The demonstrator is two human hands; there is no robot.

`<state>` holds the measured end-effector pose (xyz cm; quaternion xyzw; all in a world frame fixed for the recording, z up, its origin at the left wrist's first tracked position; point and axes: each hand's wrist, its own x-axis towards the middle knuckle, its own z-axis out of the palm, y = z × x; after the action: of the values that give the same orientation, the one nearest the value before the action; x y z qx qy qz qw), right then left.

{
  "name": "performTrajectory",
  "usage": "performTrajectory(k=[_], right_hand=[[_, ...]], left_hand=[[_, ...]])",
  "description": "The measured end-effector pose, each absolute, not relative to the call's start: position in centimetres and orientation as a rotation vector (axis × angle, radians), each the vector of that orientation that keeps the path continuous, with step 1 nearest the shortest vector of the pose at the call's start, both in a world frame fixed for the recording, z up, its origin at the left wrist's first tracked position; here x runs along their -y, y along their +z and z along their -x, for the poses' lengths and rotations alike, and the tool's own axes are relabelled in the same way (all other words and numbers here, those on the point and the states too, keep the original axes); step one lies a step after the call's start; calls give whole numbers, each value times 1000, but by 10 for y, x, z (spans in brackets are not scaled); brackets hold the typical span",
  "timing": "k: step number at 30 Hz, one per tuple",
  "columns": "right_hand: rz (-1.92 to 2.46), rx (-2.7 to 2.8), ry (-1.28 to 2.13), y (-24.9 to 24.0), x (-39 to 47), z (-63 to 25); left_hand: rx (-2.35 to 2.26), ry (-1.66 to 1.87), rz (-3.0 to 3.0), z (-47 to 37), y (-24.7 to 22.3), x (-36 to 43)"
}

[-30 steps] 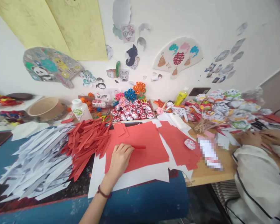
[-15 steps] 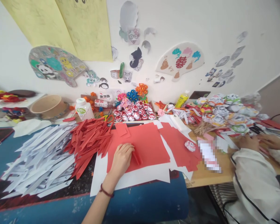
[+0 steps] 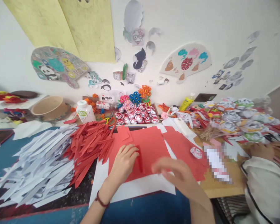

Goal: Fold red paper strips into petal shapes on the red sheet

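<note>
My left hand (image 3: 124, 161), with a dark bracelet at the wrist, rests over the red paper sheets (image 3: 151, 141). Its fingers are closed on the end of a narrow red paper strip (image 3: 141, 161), which stands slightly off the sheet. On the right, my right hand (image 3: 177, 174) hovers above the sheet's edge, blurred by motion, thumb and fingers apart with nothing between them. White paper (image 3: 142, 188) shows beneath the red. Left of my left hand lie a heap of folded red strips (image 3: 88, 144) and a larger heap of folded white strips (image 3: 44, 165).
Behind the sheets stand a white bottle (image 3: 85, 112), scissors (image 3: 110, 119) and many red-and-white paper flowers (image 3: 140, 115). One paper flower (image 3: 196, 152) lies on the right-hand red sheet. A co-worker's sleeve (image 3: 262, 177) is at far right, near wrapped white flowers (image 3: 233, 119).
My right hand has come into view from the lower right, reaching toward the red strip. My left hand keeps its hold on the strip. The view has shifted slightly.
</note>
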<state>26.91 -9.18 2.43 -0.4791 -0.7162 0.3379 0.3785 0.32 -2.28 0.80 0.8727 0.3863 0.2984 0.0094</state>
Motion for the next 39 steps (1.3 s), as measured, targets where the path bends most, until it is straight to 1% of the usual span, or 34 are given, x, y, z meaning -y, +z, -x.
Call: performTrajectory(k=[3,5,9,12,17,22,26,30,33,39], right_hand=[[1406,1668,912,21,27,-217],[1394,1626,1011,15,1,-198],[1341,1545,1304,-8,-22,-191],[1392,1428,1344,-19,-24,-192],[1499,1388,1172,-16,-19,-184],[1530,1465,1001,-16,-16,-179],[1574,1556,922,-17,-17,-179],[1751,1740,711,-15,-18,-177],[1864,1780,594,-16,-17,-178],[1772,1838,495,-20,-14,-182]], left_hand=[[-1181,887,-2768,-8,12,11],[-1191,890,-2762,-10,8,3],[-1191,884,-2669,-8,-7,-8],[-1244,848,-2548,-6,-12,-12],[-1624,783,-2124,-14,-9,-14],[-1857,618,-2072,-22,-7,-17],[-1795,529,-2105,-25,-6,-18],[-1820,557,-2159,-31,-8,-18],[-1837,598,-2203,-34,-12,-16],[-1700,791,-2224,-31,-24,-12]])
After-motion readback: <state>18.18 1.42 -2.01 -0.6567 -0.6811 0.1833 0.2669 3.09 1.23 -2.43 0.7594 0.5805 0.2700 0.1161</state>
